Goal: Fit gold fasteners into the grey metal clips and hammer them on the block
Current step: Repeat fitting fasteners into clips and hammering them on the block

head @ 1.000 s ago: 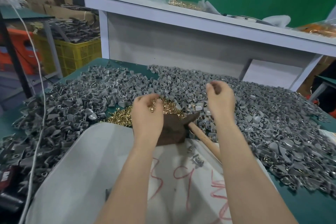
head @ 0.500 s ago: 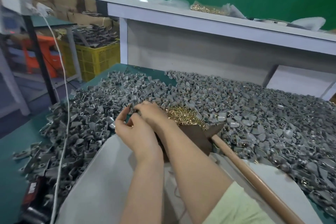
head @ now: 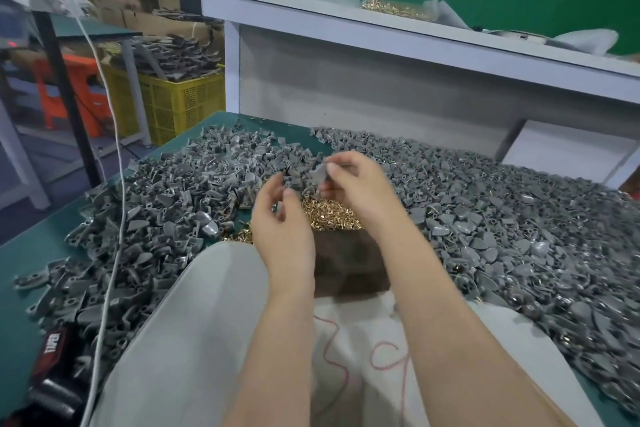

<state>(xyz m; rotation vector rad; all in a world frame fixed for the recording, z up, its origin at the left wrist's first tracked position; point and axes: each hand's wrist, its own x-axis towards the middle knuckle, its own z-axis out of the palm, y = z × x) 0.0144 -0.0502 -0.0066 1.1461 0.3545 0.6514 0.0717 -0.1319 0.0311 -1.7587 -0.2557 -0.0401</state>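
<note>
Green matting covers the counter (head: 31, 291), and nearly all of it lies under a heap of grey metal clips (head: 485, 218). Behind it runs a white shelf (head: 381, 35) with a clear bag of gold fasteners (head: 391, 9) on it. Off to the left a yellow crate (head: 180, 104) stands on the floor, piled over its rim with more grey parts. A loose mound of gold fasteners (head: 329, 215) sits on the counter in the middle of the clips, just beyond the dark brown block (head: 349, 263). At the near edge lies a white sack (head: 194, 322) with red writing, and a white cable (head: 110, 204) trails across the clips on the left.

My right hand (head: 356, 184) is raised above the fasteners, its grip pinched closed on one grey clip (head: 318, 175) between thumb and fingers. My left hand (head: 280, 229) hovers just beside it, fingers curled and loosely parted, the thumb and forefinger close together; whether they pinch a fastener I cannot tell, since the tips are blurred.

Half a second ago both hands were low and to the left, down among the clips at the edge of the fastener mound. They have since risen and moved toward the middle, and the hammer handle that showed on the right is now out of sight.
</note>
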